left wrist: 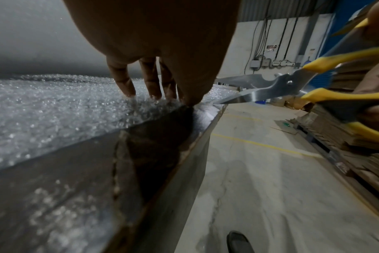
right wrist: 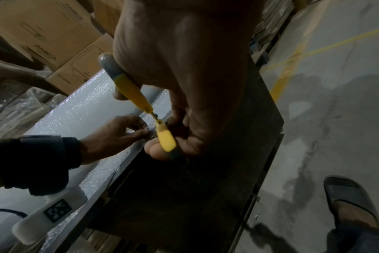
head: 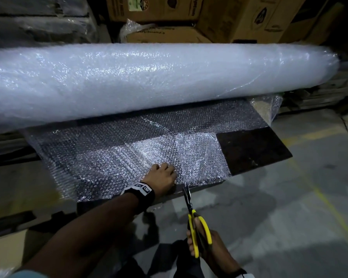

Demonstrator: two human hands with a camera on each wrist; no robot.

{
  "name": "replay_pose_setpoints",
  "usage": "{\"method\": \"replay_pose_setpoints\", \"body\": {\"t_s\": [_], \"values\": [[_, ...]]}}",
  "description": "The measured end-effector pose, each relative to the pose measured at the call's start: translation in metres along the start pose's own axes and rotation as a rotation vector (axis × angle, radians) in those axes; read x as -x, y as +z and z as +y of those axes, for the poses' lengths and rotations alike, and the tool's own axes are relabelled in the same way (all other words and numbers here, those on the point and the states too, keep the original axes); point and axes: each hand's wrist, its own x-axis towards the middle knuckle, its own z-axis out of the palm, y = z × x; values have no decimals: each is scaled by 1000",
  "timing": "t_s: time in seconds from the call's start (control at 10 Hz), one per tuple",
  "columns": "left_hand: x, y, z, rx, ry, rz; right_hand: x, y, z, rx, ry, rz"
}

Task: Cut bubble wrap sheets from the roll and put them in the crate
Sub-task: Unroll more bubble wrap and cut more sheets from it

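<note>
- Before the roll [head: 149, 77], our left hand [head: 162, 176] pinches the unrolled bubble wrap sheet [head: 113, 149] between its fingers [left wrist: 123, 82] on the worktop [head: 253, 149].
- Our right hand [head: 217, 247] curls its fingers round the yellow scissors [head: 192, 215], blades apart at the sheet's near edge.

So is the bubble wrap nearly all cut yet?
Not nearly. Done: a sheet lies unrolled flat from the roll. In hand: the left hand holds its near edge while the right hand holds open scissors at that edge; I see no fresh cut yet. Left: cutting across and putting it in the crate, which isn't in view.
</note>
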Motion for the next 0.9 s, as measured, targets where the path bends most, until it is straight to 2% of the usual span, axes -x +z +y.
{"method": "replay_pose_setpoints", "body": {"t_s": [0.1,0.2,0.4,0.5,0.7,0.9], "values": [[-3,-1,0,-29,21,-10,-9,-6,1,-3,74,-63],[-4,5,-1,-23,34,25,-14,-8,3,1,85,-64],[1,4,-1,-17,3,140,-21,-6,2,13,14,-80],[4,0,0,-23,-2,126,-25,-3,-1,36,-39,-65],[5,-3,6,-11,-21,10,-36,-3,-7,75,-42,-1],[2,-1,9,1,-35,-23,-41,-9,-6,101,-64,3]]}}
